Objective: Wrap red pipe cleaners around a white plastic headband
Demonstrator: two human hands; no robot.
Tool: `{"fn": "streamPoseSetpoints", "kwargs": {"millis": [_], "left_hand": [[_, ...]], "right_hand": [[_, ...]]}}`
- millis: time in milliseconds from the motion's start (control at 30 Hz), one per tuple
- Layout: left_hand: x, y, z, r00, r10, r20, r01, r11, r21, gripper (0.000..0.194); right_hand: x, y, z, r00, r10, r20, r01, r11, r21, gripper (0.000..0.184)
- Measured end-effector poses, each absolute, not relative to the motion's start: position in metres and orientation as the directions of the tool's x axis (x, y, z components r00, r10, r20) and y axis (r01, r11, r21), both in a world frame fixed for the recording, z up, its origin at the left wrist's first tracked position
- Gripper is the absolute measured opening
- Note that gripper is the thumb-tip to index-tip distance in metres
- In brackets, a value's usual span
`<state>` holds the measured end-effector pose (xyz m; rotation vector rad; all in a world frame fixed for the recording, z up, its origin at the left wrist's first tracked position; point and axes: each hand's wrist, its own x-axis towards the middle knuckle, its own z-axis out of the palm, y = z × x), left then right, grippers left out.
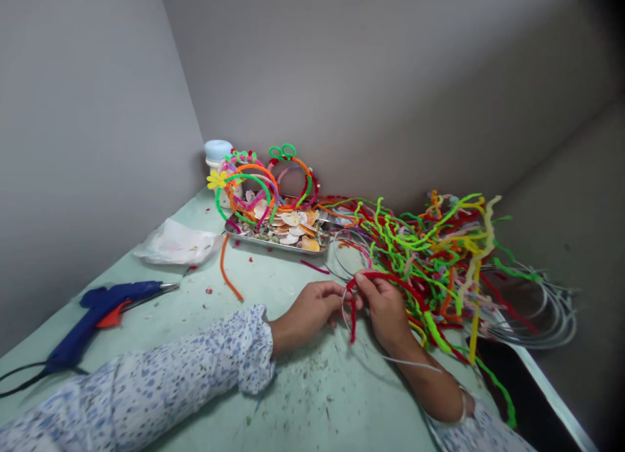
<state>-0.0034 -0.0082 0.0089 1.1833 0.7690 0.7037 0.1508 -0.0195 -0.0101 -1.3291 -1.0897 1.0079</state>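
Left hand [311,307]: your fingers half curl at the wire [413,362]; grip unclear.
Right hand [385,307]: you pinch a red pipe cleaner [352,325].
Glue gun [83,331]: bench [303,413], your left.

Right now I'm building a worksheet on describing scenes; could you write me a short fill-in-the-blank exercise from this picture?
1. The right hand pinches a ____ pipe cleaner.
2. The glue gun has a ____ body.
3. Fan-shaped ____ lie in the metal tray.

Missing words: red; blue; shells.
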Motion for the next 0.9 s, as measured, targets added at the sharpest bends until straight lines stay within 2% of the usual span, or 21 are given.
{"fn": "streamPoseSetpoints", "kwargs": {"millis": [200,367,500,700,900], "left_hand": [[-0.002,-0.007,0.006,0.589,0.787,-0.183,-0.141,0.324,0.936,0.029],[-0.001,-0.008,0.004,0.577,0.810,-0.101,-0.126,0.211,0.969,0.020],[-0.001,-0.008,0.001,0.538,0.836,-0.107,-0.116,0.199,0.973,0.030],[-0.003,-0.006,0.001,0.623,0.778,-0.078,-0.096,0.174,0.980,0.037],[-0.001,-0.006,-0.003,0.605,0.792,-0.078,-0.104,0.175,0.979,0.032]], "right_hand": [[0.154,-0.016,-0.017,0.203,0.979,0.006,-0.097,0.026,-0.995,0.033],[0.153,-0.017,-0.015,0.183,0.983,0.012,-0.120,0.034,-0.992,0.033],[0.152,-0.019,-0.015,0.148,0.989,-0.003,-0.150,0.019,-0.989,0.032],[0.150,-0.020,-0.015,0.113,0.993,-0.016,-0.191,0.006,-0.982,0.027],[0.150,-0.020,-0.017,0.104,0.995,-0.009,-0.179,0.010,-0.984,0.027]]}}
